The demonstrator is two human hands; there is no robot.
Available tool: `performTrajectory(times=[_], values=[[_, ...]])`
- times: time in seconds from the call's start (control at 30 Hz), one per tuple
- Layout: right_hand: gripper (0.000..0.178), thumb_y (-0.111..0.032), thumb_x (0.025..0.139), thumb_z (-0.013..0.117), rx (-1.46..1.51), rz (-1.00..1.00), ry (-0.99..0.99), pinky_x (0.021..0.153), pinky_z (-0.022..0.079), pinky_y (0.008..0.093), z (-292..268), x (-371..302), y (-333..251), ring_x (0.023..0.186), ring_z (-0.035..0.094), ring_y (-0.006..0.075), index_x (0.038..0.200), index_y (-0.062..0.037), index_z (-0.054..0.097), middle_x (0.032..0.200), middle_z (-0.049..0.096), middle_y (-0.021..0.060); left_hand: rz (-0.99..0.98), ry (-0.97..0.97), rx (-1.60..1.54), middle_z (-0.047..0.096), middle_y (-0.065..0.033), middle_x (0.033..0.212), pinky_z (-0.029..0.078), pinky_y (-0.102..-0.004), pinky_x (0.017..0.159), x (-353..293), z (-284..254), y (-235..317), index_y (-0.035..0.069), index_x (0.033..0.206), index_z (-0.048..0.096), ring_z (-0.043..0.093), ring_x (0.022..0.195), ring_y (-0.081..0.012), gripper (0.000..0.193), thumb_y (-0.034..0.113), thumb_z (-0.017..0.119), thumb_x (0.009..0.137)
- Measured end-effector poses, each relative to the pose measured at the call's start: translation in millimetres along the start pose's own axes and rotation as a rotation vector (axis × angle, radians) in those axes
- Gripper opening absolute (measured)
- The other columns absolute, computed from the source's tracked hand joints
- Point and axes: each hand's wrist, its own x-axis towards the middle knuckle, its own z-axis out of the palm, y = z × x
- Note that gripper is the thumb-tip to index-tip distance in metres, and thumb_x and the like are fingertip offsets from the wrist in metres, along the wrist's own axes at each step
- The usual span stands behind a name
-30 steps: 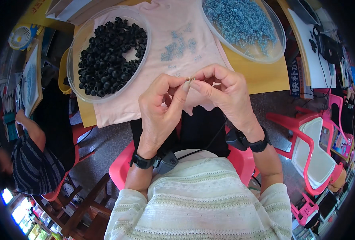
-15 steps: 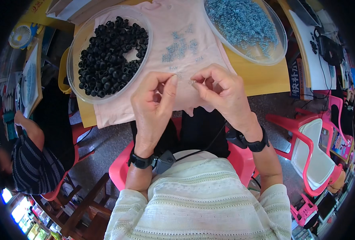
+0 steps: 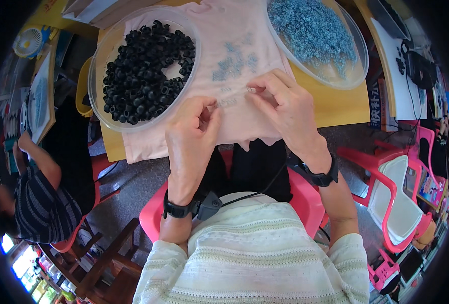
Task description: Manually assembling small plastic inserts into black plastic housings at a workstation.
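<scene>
A pale pink cloth (image 3: 156, 144), apparently a garment, covers the table in front of me. My left hand (image 3: 190, 129) is over it with thumb and forefinger pinched; whatever they hold is too small to make out. Beside those fingertips lies a short row of tiny pieces (image 3: 227, 103). To the right, my right hand (image 3: 290, 109) pinches a small shiny metal piece (image 3: 252, 89) between thumb and forefinger. A scatter of small bluish-grey pieces (image 3: 233, 65) lies farther up the cloth.
A round clear tray (image 3: 94, 104) of black plastic parts (image 3: 146, 71) stands left. Another clear tray (image 3: 362, 66) at right holds bluish coil-like bits (image 3: 315, 35). A person in a striped top (image 3: 45, 207) sits left. Pink chairs (image 3: 386, 202) stand right.
My right hand has risen slightly and moved away from my left, carrying the small metal piece. My left hand is a little lower. The row of tiny pieces shows between them.
</scene>
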Motion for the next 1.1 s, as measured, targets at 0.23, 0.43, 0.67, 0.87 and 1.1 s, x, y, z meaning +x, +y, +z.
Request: performTrajectory(times=[0.23, 0.43, 0.67, 0.87, 1.1], values=[[0.012, -0.01, 0.083, 0.072, 0.067, 0.07, 0.017, 0.062, 0.05, 0.0321, -11.7, 0.3, -5.8, 0.072, 0.066, 0.0239, 0.092, -0.0053, 0.067, 0.084, 0.064, 0.0087, 0.14, 0.104, 0.112, 0.06, -0.011, 0.071, 0.044, -0.0295, 0.057, 16.9, 4.3, 3.7, 0.003, 0.111, 0.069, 0.055, 0.061, -0.0181, 0.023, 0.007, 0.067, 0.088], [0.009, -0.006, 0.083, 0.072, 0.122, 0.133, 0.018, 0.06, 0.048, 0.0312, -20.6, -6.8, -6.9, 0.067, 0.064, 0.0228, 0.09, -0.0036, 0.067, 0.081, 0.063, 0.0095, 0.158, 0.157, 0.208, 0.054, -0.0088, 0.057, 0.041, -0.0281, 0.051, 28.3, 16.2, 0.0, 0.003, 0.107, 0.068, 0.049, 0.049, -0.0134, 0.02, 0.011, 0.07, 0.088], [0.008, -0.005, 0.083, 0.07, 0.171, 0.144, 0.02, 0.06, 0.047, 0.0311, -24.9, -8.7, -5.8, 0.066, 0.062, 0.0224, 0.09, -0.0035, 0.067, 0.08, 0.062, 0.009, 0.127, 0.174, 0.178, 0.053, -0.0073, 0.055, 0.04, -0.0273, 0.051, 30.2, 18.5, 1.9, 0.002, 0.098, 0.067, 0.049, 0.049, -0.0119, 0.014, 0.011, 0.07, 0.089], [0.009, -0.008, 0.084, 0.069, 0.188, 0.102, 0.007, 0.062, 0.048, 0.0325, -18.9, 0.4, -11.4, 0.068, 0.062, 0.0248, 0.092, -0.0043, 0.067, 0.081, 0.063, 0.0087, 0.1, 0.168, 0.127, 0.055, -0.0033, 0.058, 0.04, -0.024, 0.052, 28.4, 18.4, 0.6, 0.002, 0.101, 0.066, 0.049, 0.053, -0.0068, 0.013, 0.009, 0.069, 0.09], [0.016, -0.012, 0.086, 0.07, 0.315, 0.171, -0.085, 0.063, 0.048, 0.0315, -7.0, 21.7, -26.5, 0.068, 0.062, 0.0241, 0.095, 0.0009, 0.068, 0.083, 0.067, 0.0122, 0.139, 0.138, 0.039, 0.06, -0.0016, 0.063, 0.043, -0.0206, 0.056, 21.8, 11.7, 10.2, 0.003, 0.103, 0.066, 0.054, 0.058, -0.004, 0.015, 0.007, 0.07, 0.089]])
